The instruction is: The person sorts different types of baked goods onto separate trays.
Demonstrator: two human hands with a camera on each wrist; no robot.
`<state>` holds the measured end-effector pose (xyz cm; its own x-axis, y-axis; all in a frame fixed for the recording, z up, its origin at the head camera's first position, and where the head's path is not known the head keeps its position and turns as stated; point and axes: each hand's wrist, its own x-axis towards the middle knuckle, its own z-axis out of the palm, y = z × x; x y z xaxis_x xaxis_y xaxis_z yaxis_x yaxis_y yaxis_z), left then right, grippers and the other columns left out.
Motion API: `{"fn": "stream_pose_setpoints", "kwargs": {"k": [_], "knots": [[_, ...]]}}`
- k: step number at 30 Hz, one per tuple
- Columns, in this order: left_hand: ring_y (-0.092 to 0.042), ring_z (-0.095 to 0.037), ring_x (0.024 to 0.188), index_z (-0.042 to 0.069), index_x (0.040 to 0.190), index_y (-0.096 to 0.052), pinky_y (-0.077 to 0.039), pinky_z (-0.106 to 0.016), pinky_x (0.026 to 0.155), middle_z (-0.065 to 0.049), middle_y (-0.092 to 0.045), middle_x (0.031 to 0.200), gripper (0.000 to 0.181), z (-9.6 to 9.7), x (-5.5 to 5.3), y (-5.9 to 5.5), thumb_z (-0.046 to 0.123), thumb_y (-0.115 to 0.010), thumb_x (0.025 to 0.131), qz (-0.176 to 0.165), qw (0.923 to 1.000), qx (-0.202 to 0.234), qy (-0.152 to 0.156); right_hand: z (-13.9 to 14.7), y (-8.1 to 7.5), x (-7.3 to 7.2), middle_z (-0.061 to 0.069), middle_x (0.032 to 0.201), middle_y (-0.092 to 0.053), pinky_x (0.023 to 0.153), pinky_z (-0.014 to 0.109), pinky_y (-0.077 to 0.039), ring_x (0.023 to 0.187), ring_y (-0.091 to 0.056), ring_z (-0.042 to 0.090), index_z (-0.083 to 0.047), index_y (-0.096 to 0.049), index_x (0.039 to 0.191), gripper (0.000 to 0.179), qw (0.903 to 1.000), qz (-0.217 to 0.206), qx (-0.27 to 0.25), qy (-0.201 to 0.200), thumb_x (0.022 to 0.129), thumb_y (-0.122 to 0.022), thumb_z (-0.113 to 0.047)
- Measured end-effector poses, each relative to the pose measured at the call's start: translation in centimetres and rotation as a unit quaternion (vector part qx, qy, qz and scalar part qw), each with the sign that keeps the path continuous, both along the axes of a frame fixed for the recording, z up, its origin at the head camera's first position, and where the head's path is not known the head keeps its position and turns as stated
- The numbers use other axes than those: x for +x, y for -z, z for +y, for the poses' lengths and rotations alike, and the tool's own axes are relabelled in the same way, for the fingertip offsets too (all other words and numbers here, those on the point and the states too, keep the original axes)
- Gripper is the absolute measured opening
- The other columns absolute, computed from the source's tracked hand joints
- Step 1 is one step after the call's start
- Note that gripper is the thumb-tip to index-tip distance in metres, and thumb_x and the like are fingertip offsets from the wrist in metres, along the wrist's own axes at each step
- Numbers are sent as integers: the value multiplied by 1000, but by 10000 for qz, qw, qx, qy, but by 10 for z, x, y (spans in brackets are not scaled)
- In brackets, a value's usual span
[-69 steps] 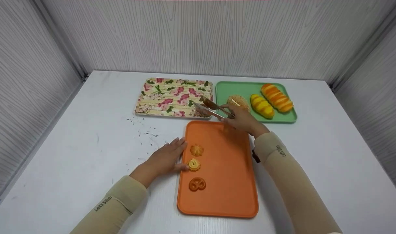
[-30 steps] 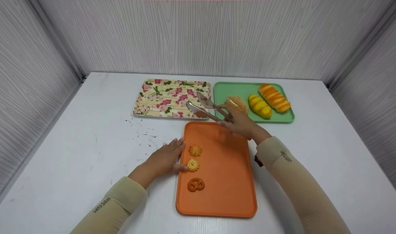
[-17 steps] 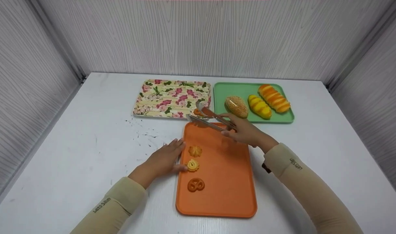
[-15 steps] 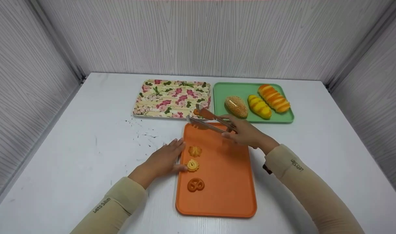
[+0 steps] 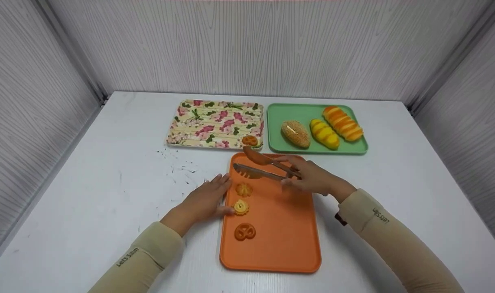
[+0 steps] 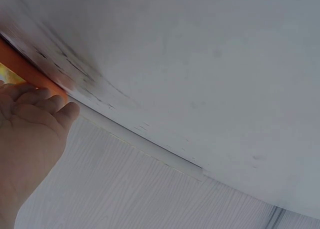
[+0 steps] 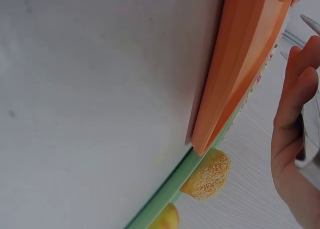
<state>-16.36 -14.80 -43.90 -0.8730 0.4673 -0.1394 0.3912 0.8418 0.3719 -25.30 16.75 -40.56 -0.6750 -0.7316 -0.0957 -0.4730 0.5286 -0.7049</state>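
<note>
My right hand (image 5: 312, 177) grips metal tongs (image 5: 267, 166) above the far end of the orange tray (image 5: 280, 244). The tongs' arms stand apart with nothing between them. My left hand (image 5: 204, 201) rests at the tray's left edge with fingers extended, its thumb by a round cookie (image 5: 241, 207). A flower-shaped cookie (image 5: 243, 189) lies farther up the orange tray, and a pretzel (image 5: 245, 231) nearer me. A second pretzel (image 5: 249, 141) sits on the near right corner of the floral tray (image 5: 210, 118). In the right wrist view the tongs (image 7: 311, 139) show only in part.
A green tray (image 5: 278, 112) at the back right holds a sesame bun (image 5: 295, 133), a yellow bread roll (image 5: 325, 133) and an orange striped loaf (image 5: 343, 123). Wood-grain panels (image 5: 247, 49) wall the white table (image 5: 92, 183) at the back and sides.
The right hand has drawn the tongs back from the floral tray to above the orange tray. A pretzel now lies released on the floral tray's corner. The left hand has stayed put.
</note>
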Motion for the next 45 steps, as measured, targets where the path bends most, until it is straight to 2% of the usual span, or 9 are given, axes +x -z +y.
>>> {"fn": "stream_pose_setpoints", "kwargs": {"k": [2, 7, 14, 18, 23, 30, 34, 42, 45], "knots": [[-11, -28, 143, 3, 150, -25, -16, -46, 113, -11, -16, 157, 88, 0, 0, 0, 54, -59, 87, -18, 10000, -1, -4, 1, 0, 2, 1, 97, -66, 58, 36, -47, 61, -57, 21, -32, -36, 145, 58, 9999, -95, 27, -42, 93, -61, -37], [-11, -27, 143, 4, 151, -23, -16, -46, 113, -10, -15, 157, 89, 0, 0, 1, 54, -59, 87, -47, 10000, -66, -14, 3, 2, 6, 0, 95, -68, 56, 38, -49, 58, -58, 22, -31, -38, 144, 56, 9992, -322, -1, -252, 93, -62, -32], [-12, -28, 143, 3, 151, -24, -18, -47, 113, -12, -15, 157, 88, 0, 0, 3, 54, -58, 88, 32, 9999, -147, 48, 5, 4, 9, -2, 100, -66, 67, 37, -45, 75, -58, 18, -27, -42, 143, 57, 9986, -296, 129, -414, 92, -64, -31], [-12, -28, 143, 3, 151, -23, -19, -47, 112, -12, -16, 157, 88, -1, 0, 4, 54, -58, 88, 100, 9998, -174, 76, 5, 5, 10, -1, 98, -67, 67, 37, -47, 70, -59, 18, -25, -42, 144, 57, 9977, -390, 138, -540, 92, -64, -32], [-12, -29, 143, 3, 151, -24, -18, -47, 113, -13, -17, 156, 87, -1, 0, 4, 54, -58, 88, 97, 9999, -96, 81, 5, 6, 9, 0, 97, -68, 64, 35, -47, 64, -59, 16, -23, -43, 144, 57, 9970, -280, 103, -716, 92, -63, -33], [-12, -29, 143, 2, 151, -23, -17, -47, 113, -13, -16, 156, 88, -1, -1, 4, 54, -58, 88, 80, 9998, -94, 124, 5, 6, 9, -2, 95, -69, 62, 30, -49, 65, -60, 14, -22, -45, 144, 57, 9961, 1, 129, -875, 92, -63, -36], [-11, -29, 143, 2, 151, -23, -17, -47, 113, -13, -15, 156, 89, -1, -2, 4, 54, -58, 88, 69, 9999, -99, 116, 5, 5, 9, 0, 97, -69, 61, 30, -51, 64, -61, 12, -21, -46, 143, 56, 9962, 14, 105, -869, 92, -63, -35], [-12, -29, 143, 2, 150, -23, -17, -47, 113, -13, -15, 156, 88, -1, -1, 3, 54, -58, 88, 111, 9998, -151, 88, 1, 3, 10, 0, 99, -68, 65, 31, -46, 71, -57, 11, -16, -46, 143, 57, 9957, 312, 181, -857, 92, -62, -36], [-12, -28, 143, 2, 150, -24, -17, -47, 113, -12, -16, 157, 87, 0, 0, 1, 52, -59, 88, 75, 9999, -110, 50, 1, 4, 10, -1, 95, -68, 61, 30, -45, 67, -55, 11, -16, -48, 142, 56, 9948, 393, 89, -931, 92, -63, -35]]}}
